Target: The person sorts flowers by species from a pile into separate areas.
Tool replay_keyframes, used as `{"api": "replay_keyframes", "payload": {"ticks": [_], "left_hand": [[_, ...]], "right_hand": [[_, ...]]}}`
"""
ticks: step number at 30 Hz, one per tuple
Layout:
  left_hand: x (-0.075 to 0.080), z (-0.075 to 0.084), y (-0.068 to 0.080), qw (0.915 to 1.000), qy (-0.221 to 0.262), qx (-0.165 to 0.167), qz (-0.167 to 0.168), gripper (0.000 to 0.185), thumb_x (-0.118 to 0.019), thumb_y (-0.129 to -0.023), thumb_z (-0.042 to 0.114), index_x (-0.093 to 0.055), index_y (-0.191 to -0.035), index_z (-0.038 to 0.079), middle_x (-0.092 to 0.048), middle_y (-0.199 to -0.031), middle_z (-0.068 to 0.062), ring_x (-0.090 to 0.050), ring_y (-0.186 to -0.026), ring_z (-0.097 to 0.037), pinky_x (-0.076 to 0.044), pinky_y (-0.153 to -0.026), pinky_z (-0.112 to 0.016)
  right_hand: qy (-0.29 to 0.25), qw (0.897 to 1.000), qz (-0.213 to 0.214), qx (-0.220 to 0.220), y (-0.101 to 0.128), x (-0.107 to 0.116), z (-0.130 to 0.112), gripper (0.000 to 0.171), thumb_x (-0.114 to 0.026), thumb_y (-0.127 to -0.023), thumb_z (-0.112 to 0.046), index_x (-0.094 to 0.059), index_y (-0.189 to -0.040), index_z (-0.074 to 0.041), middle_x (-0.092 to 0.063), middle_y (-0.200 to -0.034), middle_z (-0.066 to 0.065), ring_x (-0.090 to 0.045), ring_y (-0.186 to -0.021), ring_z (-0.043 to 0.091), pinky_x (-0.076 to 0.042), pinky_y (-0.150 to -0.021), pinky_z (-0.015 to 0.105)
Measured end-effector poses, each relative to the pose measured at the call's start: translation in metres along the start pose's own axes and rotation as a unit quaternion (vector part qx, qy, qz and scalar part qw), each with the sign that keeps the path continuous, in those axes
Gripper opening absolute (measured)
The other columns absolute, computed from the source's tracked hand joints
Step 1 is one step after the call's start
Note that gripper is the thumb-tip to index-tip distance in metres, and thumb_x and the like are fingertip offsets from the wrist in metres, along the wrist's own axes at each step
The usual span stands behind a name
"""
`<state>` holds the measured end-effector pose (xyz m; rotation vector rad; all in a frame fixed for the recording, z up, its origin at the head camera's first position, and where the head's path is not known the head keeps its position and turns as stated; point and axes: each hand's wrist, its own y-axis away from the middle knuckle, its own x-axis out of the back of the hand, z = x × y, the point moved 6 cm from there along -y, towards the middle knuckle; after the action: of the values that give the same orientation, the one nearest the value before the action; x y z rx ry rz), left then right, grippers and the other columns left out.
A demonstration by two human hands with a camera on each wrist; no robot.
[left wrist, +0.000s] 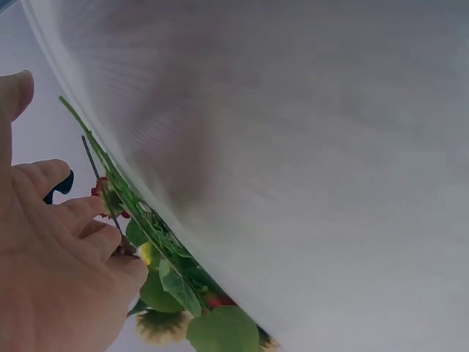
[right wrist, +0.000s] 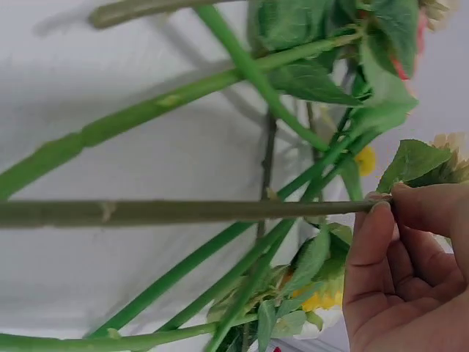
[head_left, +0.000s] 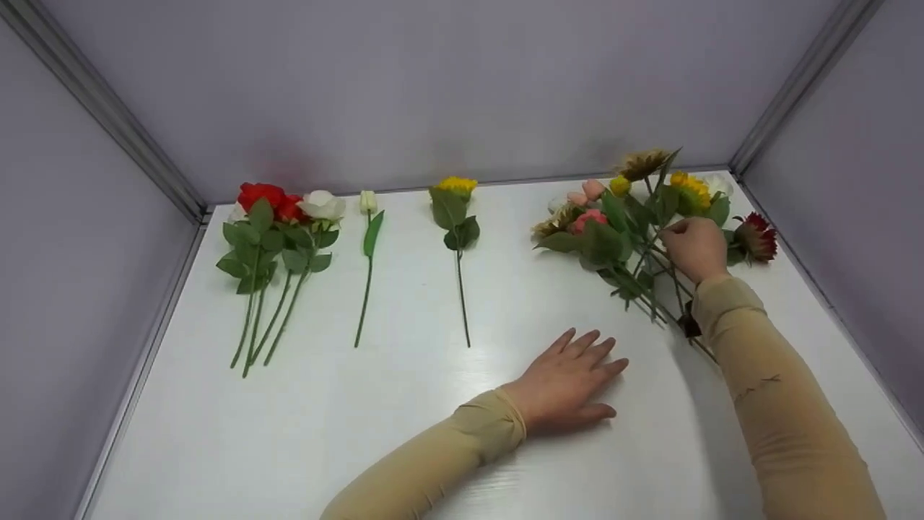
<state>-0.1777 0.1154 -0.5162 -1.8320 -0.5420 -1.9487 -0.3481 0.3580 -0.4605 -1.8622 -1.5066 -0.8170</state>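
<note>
Head view: right hand [head_left: 694, 249] in a thumb-and-forefinger pinch, over the mixed flower pile [head_left: 605, 244] at right rear of counter [head_left: 303, 433]. In the pinch: a thin stem [right wrist: 183, 213]. Tan flower [head_left: 644, 165], apparently on that same stem, just beyond the fingertips, on the far side. Long axis, per right wrist view: straight across frame from fingertips, in front of crossing green stems [right wrist: 176, 282]. Nearer hand to stem: right. Left hand [head_left: 567, 383] palm down, fingers spread, nothing held; well apart, left and nearer the body. Contact with counter: cannot tell.
</note>
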Motion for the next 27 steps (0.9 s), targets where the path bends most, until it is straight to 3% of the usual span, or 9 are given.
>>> {"api": "replay_keyframes", "payload": {"ticks": [3,6,8,10,12,17,20,24,27], "left_hand": [[0.004,-0.01,0.001,0.9992,0.035,0.017,0.009,0.07,-0.043,-0.103,0.063,-0.033,-0.162,0.027,-0.028,-0.167,-0.001,-0.019,-0.155,-0.023,-0.013,-0.125,-0.041],[0.011,-0.025,0.004,0.994,0.094,0.049,0.025,0.066,-0.046,-0.105,0.057,-0.036,-0.16,0.023,-0.033,-0.165,-0.003,-0.024,-0.153,-0.023,-0.017,-0.124,-0.037],[0.016,-0.036,0.006,0.9848,0.15,0.078,0.043,0.062,-0.05,-0.106,0.051,-0.04,-0.159,0.019,-0.038,-0.162,-0.004,-0.03,-0.151,-0.022,-0.021,-0.123,-0.034],[0.02,-0.048,0.009,0.9661,0.224,0.113,0.062,0.058,-0.053,-0.106,0.045,-0.044,-0.156,0.016,-0.043,-0.158,-0.004,-0.036,-0.148,-0.02,-0.026,-0.121,-0.031],[0.022,-0.059,0.014,0.9337,0.313,0.153,0.083,0.054,-0.055,-0.106,0.04,-0.048,-0.153,0.015,-0.049,-0.154,-0.003,-0.045,-0.141,-0.018,-0.034,-0.116,-0.03],[0.019,-0.083,0.03,0.8115,0.517,0.232,0.141,0.046,-0.06,-0.105,0.034,-0.058,-0.145,0.01,-0.063,-0.136,-0.002,-0.064,-0.118,-0.017,-0.052,-0.097,-0.031],[0.013,-0.09,0.037,0.7567,0.587,0.24,0.16,0.043,-0.063,-0.104,0.03,-0.061,-0.139,0.006,-0.068,-0.12,-0.002,-0.068,-0.105,-0.016,-0.056,-0.088,-0.033],[0.007,-0.094,0.045,0.7048,0.647,0.239,0.168,0.038,-0.068,-0.101,0.023,-0.065,-0.133,0.003,-0.069,-0.106,-0.002,-0.071,-0.095,-0.018,-0.06,-0.082,-0.037],[0.005,-0.096,0.05,0.6845,0.663,0.241,0.182,0.034,-0.07,-0.099,0.019,-0.067,-0.127,0.002,-0.069,-0.102,-0.005,-0.072,-0.091,-0.02,-0.061,-0.08,-0.038]], "right_hand": [[-0.064,0.998,-0.022,-0.016,0.003,0.0,-0.007,0.034,-0.059,-0.104,-0.026,-0.072,-0.112,0.005,-0.07,-0.094,0.016,-0.061,-0.075,0.021,-0.05,-0.065,0.031],[-0.154,0.986,-0.049,-0.038,0.006,-0.006,-0.016,0.043,-0.059,-0.105,-0.033,-0.066,-0.128,0.003,-0.066,-0.112,0.016,-0.065,-0.091,0.022,-0.055,-0.072,0.026],[-0.214,0.974,-0.058,-0.05,0.009,-0.013,-0.024,0.045,-0.061,-0.104,-0.033,-0.063,-0.131,0.002,-0.064,-0.116,0.016,-0.064,-0.097,0.024,-0.056,-0.078,0.027],[-0.256,0.963,-0.066,-0.053,0.013,-0.022,-0.035,0.046,-0.063,-0.103,-0.034,-0.063,-0.132,0.001,-0.064,-0.116,0.014,-0.063,-0.099,0.025,-0.056,-0.083,0.03],[-0.286,0.954,-0.073,-0.051,0.019,-0.033,-0.048,0.046,-0.065,-0.102,-0.034,-0.063,-0.131,0.002,-0.065,-0.114,0.013,-0.062,-0.099,0.024,-0.056,-0.086,0.034],[-0.365,0.925,-0.096,-0.049,0.04,-0.069,-0.083,0.044,-0.072,-0.098,-0.032,-0.066,-0.125,0.001,-0.068,-0.111,0.013,-0.064,-0.093,0.023,-0.057,-0.085,0.035],[-0.414,0.903,-0.108,-0.045,0.053,-0.088,-0.099,0.041,-0.074,-0.097,-0.028,-0.067,-0.123,0.003,-0.069,-0.109,0.016,-0.066,-0.091,0.024,-0.058,-0.082,0.033],[-0.458,0.88,-0.117,-0.042,0.066,-0.107,-0.114,0.04,-0.074,-0.097,-0.022,-0.065,-0.121,0.008,-0.068,-0.107,0.019,-0.068,-0.087,0.022,-0.059,-0.081,0.032],[-0.471,0.873,-0.119,-0.042,0.072,-0.117,-0.121,0.042,-0.074,-0.097,-0.021,-0.064,-0.123,0.011,-0.068,-0.107,0.021,-0.068,-0.086,0.021,-0.059,-0.082,0.033]]}}
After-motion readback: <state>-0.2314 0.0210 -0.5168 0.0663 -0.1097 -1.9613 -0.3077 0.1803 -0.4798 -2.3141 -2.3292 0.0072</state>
